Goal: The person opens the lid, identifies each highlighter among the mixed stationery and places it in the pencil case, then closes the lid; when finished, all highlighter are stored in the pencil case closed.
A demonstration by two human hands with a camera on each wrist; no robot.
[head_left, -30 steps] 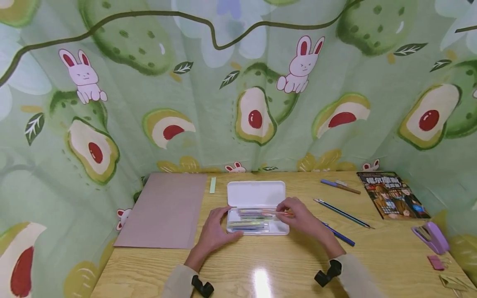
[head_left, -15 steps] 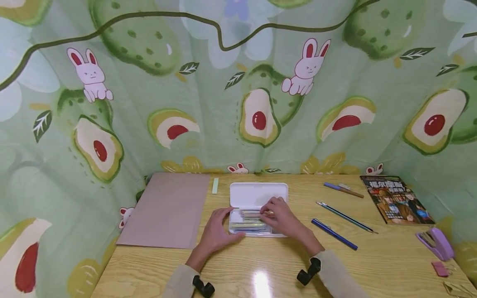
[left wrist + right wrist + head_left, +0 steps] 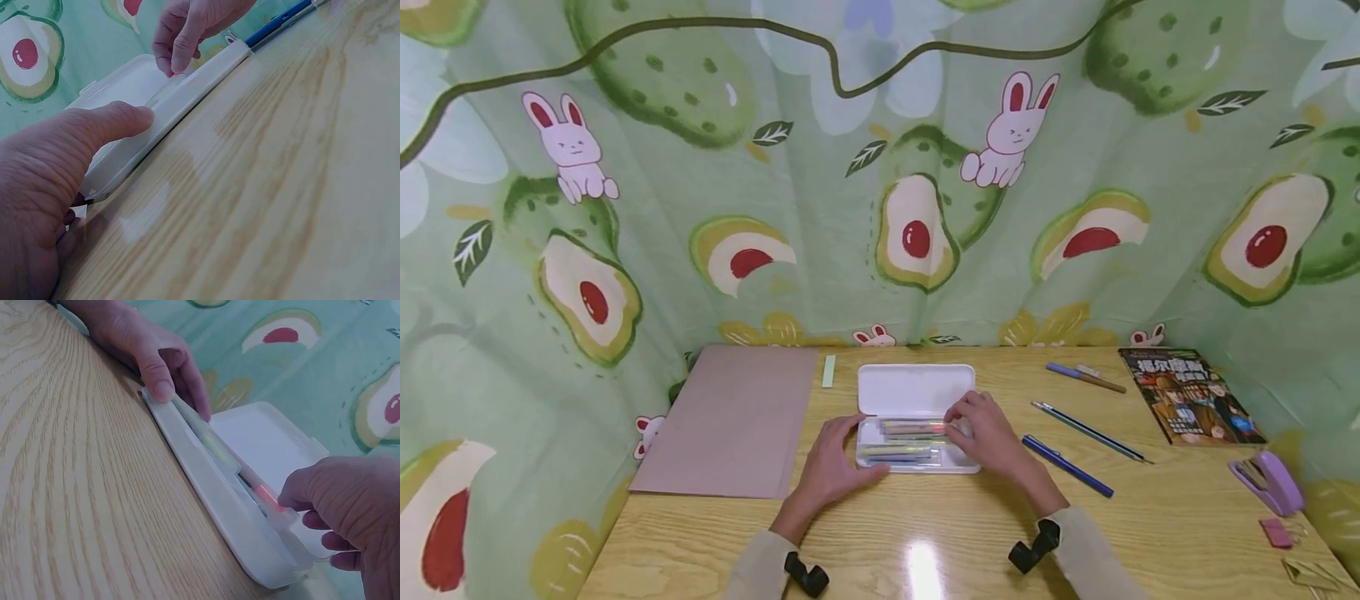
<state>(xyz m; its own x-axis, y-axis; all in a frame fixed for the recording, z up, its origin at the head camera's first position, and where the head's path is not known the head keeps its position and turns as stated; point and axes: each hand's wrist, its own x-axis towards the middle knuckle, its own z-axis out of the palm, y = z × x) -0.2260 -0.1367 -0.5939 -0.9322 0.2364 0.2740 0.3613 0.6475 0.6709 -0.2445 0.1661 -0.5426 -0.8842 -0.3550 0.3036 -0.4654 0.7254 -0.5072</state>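
Observation:
An open white pencil case (image 3: 958, 458) lies on the table, its lid (image 3: 916, 388) raised at the back. Several pens (image 3: 898, 452) lie lengthwise inside. My left hand (image 3: 833, 462) grips the case's left end; in the left wrist view the thumb (image 3: 128, 119) presses on the front rim. Over the right half of the case is my right hand (image 3: 988, 433). In the right wrist view it pinches the clear end of a pen with a red-orange section (image 3: 269, 497), thumb against it and the other fingers curled, partly hidden. That pen lies along the case beside the others.
Right of the case lie a blue pen (image 3: 1067, 465), dark pencils (image 3: 1090, 431) and a blue-brown pen (image 3: 1086, 377). Farther right are a book (image 3: 1191, 396), a purple stapler (image 3: 1270, 483) and clips (image 3: 1277, 533). A mauve folder (image 3: 726, 425) and pale green strip (image 3: 828, 371) lie left.
My right hand moved left over the case with the red-orange pen, lowering it among the others, then shifted slightly back right. My left hand keeps its grip on the case.

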